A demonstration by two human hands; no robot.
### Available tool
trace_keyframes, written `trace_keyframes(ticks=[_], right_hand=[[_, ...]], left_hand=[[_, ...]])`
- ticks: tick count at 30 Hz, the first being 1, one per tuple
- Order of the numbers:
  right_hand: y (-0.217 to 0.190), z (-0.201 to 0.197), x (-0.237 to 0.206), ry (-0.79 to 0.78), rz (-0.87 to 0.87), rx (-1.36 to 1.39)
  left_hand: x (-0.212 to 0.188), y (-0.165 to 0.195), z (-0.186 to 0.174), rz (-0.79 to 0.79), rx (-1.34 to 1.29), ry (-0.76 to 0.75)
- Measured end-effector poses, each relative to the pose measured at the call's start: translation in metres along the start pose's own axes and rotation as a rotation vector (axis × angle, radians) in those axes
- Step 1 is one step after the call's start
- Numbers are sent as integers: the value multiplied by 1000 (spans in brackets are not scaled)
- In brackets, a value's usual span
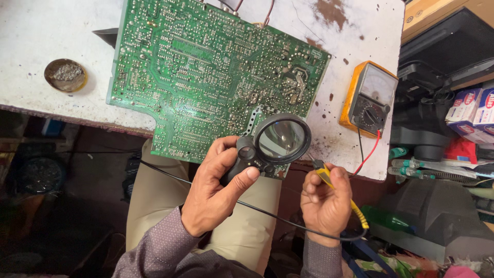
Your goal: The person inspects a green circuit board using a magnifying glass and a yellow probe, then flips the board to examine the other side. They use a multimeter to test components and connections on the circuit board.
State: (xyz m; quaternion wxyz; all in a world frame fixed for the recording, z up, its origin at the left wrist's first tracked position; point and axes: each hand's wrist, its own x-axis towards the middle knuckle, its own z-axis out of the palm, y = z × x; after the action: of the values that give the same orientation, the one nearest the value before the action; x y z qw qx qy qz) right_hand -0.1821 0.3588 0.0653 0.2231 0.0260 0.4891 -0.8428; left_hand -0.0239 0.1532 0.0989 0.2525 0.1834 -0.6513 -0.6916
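White bench [31, 51], red-white boxes [471, 110] far right; left hand [213, 190] gripping magnifier [272, 144], right hand [324, 198] pinching yellow probe [329, 180].

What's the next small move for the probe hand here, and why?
Probably ease the yellow probe in the right hand up and left to the circuit board under the magnifier. The left hand already holds the lens over the board's lower edge, while the probe tip sits just off the board, touching nothing.

Small white cardboard boxes with red and blue print [471, 114] sit stacked at right, beside the orange multimeter's pale dial face [378, 84].
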Motion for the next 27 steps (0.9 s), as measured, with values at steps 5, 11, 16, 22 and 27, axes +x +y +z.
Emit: trace_keyframes(ticks=[5, 11, 16, 22, 27], right_hand=[[7, -4, 8, 1, 72, 38], [11, -8, 14, -23, 106, 90], [12, -10, 17, -47, 132, 128], [9, -11, 18, -45, 146, 125], [9, -11, 18, -37, 142, 112]], left_hand=[[0, 0, 0, -10, 13, 2], [0, -2, 1, 0, 7, 0], [0, -2, 1, -6, 2, 3], [0, -1, 1, -5, 5, 4], [0, -1, 0, 17, 11, 2]])
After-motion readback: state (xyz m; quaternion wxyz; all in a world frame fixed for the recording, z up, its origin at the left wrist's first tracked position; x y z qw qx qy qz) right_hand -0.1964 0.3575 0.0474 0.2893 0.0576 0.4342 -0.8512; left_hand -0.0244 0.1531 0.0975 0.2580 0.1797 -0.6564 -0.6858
